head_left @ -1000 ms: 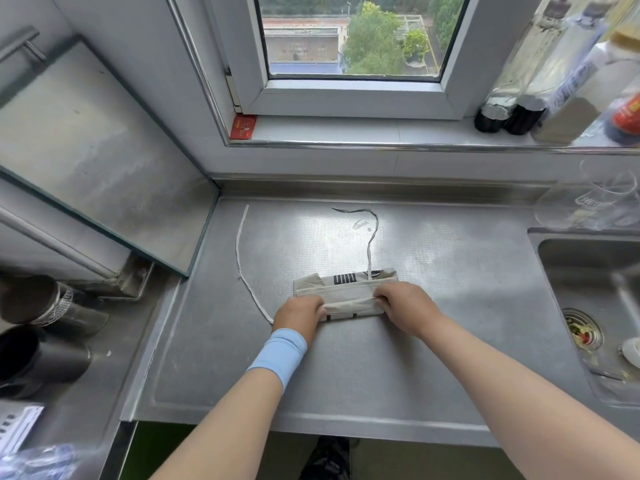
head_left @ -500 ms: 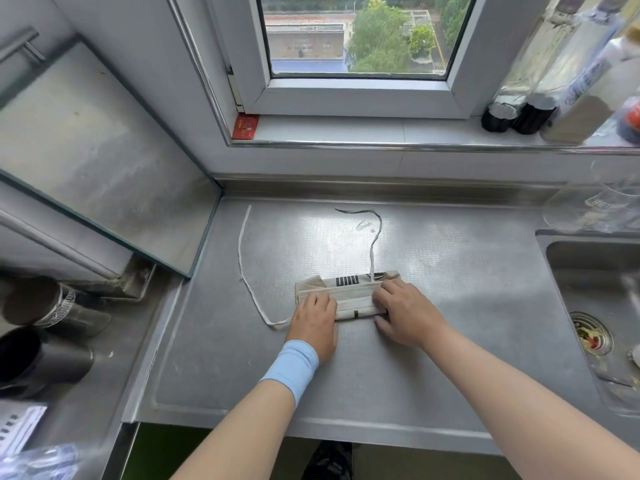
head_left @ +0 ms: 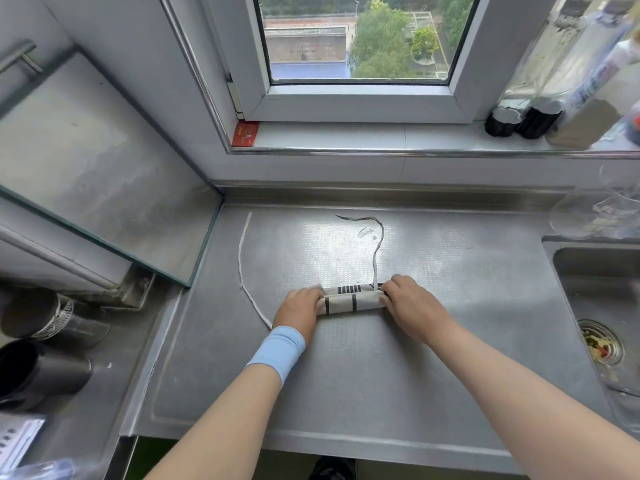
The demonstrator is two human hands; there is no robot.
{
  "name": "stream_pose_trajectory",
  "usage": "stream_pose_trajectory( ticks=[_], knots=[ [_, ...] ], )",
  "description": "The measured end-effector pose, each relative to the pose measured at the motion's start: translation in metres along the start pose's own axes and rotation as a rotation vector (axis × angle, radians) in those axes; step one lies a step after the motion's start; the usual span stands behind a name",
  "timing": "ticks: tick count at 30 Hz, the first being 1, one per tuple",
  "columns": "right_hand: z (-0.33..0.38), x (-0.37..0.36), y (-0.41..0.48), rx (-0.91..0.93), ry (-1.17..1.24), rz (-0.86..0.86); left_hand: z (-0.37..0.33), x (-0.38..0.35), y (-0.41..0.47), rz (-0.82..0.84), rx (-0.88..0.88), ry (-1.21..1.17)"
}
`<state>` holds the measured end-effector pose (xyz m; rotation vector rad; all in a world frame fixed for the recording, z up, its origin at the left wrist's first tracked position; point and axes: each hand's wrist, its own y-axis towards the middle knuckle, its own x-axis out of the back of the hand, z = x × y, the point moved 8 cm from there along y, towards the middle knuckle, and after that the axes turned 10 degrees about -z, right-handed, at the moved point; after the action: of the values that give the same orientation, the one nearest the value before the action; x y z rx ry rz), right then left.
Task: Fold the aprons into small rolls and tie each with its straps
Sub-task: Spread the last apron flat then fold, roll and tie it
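A beige apron with black stripes (head_left: pixel 351 301) lies rolled into a tight, narrow roll in the middle of the steel counter (head_left: pixel 346 382). My left hand (head_left: pixel 298 311), with a light blue wristband, grips the roll's left end. My right hand (head_left: pixel 410 306) grips its right end, fingers curled over the top. One white strap (head_left: pixel 242 268) trails from the left end in a long curve toward the back left. A second strap (head_left: pixel 377 251) runs from the roll's right part up toward the back wall and bends left.
A sink (head_left: pixel 602 327) with a drain strainer lies at the right. A tilted glass panel (head_left: pixel 86 174) leans at the left, with dark metal cups (head_left: pixel 45 341) below it. Bottles (head_left: pixel 540 109) stand on the window sill, and a clear glass jug (head_left: pixel 599 213) sits at the back right.
The folded apron has been rolled further away from me into a tighter, thinner roll. Both hands moved forward with it and now sit at its ends.
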<state>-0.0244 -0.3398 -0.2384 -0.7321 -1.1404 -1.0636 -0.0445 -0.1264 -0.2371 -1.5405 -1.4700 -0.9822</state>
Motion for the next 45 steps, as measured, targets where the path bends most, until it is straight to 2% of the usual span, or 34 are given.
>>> stream_pose_trajectory(
  ticks=[4,8,10,12,14,16,18,21,23,27,29,33,35,37,40,42,45],
  knots=[
    [-0.001,-0.001,0.002,0.019,0.028,-0.035,0.007,-0.007,0.012,0.057,0.017,0.022],
    [-0.003,-0.001,0.011,-0.001,-0.003,-0.056,0.014,-0.004,0.022,0.019,0.071,-0.082],
    [-0.003,0.001,0.014,0.031,-0.131,-0.119,0.015,-0.007,0.026,0.025,0.110,-0.011],
    [-0.002,0.003,0.017,0.023,-0.244,-0.158,0.008,0.001,0.030,-0.073,0.107,0.155],
    [0.001,0.000,0.020,0.016,-0.271,-0.163,-0.014,0.013,0.032,-0.216,0.014,0.228],
    [0.006,-0.002,0.021,0.004,-0.262,-0.167,-0.042,0.008,0.029,-0.263,-0.196,0.203],
    [0.011,-0.001,0.022,-0.032,-0.160,-0.193,-0.059,-0.013,0.017,-0.142,-0.339,0.174],
    [0.023,0.005,0.021,0.020,-0.023,-0.246,-0.048,-0.042,0.001,0.042,-0.313,0.289],
    [0.023,-0.008,0.016,0.083,0.007,-0.149,-0.039,-0.050,-0.004,0.102,-0.289,0.346],
    [0.010,-0.028,0.007,0.096,0.007,0.069,-0.031,-0.045,0.003,0.099,-0.251,0.327],
    [0.009,-0.029,0.012,0.123,-0.002,0.115,-0.029,-0.043,0.006,0.072,-0.255,0.300],
    [0.008,-0.028,0.024,0.131,0.021,0.115,-0.039,-0.032,0.014,-0.007,-0.271,0.258],
    [0.013,-0.021,0.032,0.162,-0.066,0.020,-0.045,-0.026,0.020,-0.001,-0.271,0.267],
    [0.026,-0.009,0.036,0.239,-0.169,-0.065,-0.048,-0.022,0.027,0.063,-0.267,0.305],
    [0.039,0.000,0.036,0.307,-0.321,-0.072,-0.046,-0.017,0.035,0.216,-0.220,0.338],
    [0.042,0.006,0.034,0.268,-0.296,-0.051,-0.041,-0.012,0.037,0.274,-0.175,0.284],
    [0.049,0.022,0.031,0.199,-0.146,0.018,-0.031,0.000,0.032,0.331,-0.045,0.067]
  ],
)
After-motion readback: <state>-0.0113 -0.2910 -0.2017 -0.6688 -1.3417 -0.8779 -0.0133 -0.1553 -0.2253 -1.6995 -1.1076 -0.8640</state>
